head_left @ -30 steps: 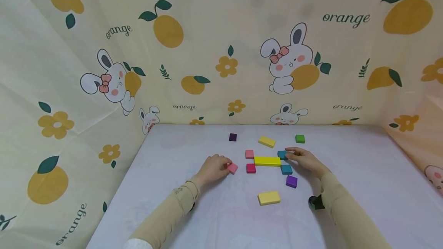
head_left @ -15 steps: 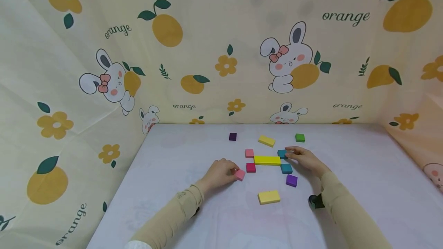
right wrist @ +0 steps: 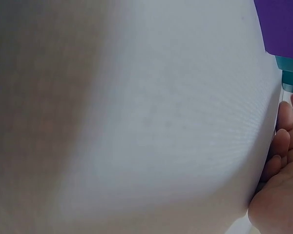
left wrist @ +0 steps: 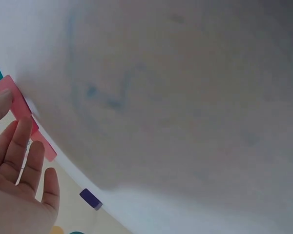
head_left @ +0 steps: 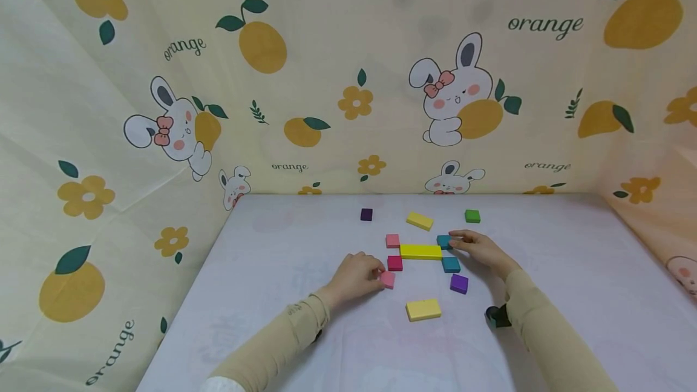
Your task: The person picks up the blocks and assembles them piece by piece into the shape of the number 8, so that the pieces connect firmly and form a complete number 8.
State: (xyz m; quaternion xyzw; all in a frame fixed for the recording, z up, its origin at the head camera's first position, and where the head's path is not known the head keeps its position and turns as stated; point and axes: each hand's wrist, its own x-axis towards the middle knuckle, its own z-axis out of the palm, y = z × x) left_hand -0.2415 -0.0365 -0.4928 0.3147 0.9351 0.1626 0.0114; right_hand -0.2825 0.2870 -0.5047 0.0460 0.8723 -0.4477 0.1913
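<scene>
My left hand (head_left: 356,278) pinches a pink block (head_left: 388,280) between thumb and fingers, just in front of the crimson block (head_left: 394,264). In the left wrist view the thumb presses that pink block (left wrist: 15,100) and the other fingers extend beside it. My right hand (head_left: 481,250) has thumb and index finger at the right end of the far teal block (head_left: 443,242). A long yellow block (head_left: 420,252) lies between two pairs, with another pink block (head_left: 392,241) and the crimson one on its left, and the far teal and near teal blocks (head_left: 451,265) on its right.
A purple block (head_left: 459,284) lies near the right forearm, and a pale yellow block (head_left: 423,310) lies nearer the front. Farther back are a dark purple block (head_left: 366,215), another pale yellow block (head_left: 420,221) and a green block (head_left: 472,216). A patterned cloth (head_left: 327,95) rises behind the table.
My left hand has moved right and slightly toward the front with the pink block, from left of the crimson block to just in front of it. The right hand has stayed at the far teal block.
</scene>
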